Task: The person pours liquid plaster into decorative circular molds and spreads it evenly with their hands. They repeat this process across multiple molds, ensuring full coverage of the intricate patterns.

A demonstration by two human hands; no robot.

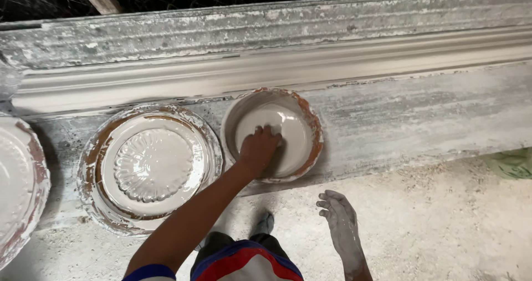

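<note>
Wet white plaster fills the round mould, a shallow bowl with a rust-brown rim smeared in dried white crust, which sits on the long grey workbench just in front of the person. Its surface is smooth and glossy, and the left hand presses down into it near the middle, fingers curled and bunched against the paste, gripping nothing that can be made out. The right hand hangs free below the bench edge, fingers loosely spread and open, coated pale grey with drying plaster up to the wrist and touching nothing. Just beside the mould to the left lies a wider round mould, its brown rim caked white, holding a set cast with a fluted rosette in raised relief at its centre. Part of a third round mould shows at the far left edge. Behind all three runs a long plaster cornice, stepped and ridged along its length, matt and chalky. Under the bench the floor is gritty and dusted with pale powder
</note>
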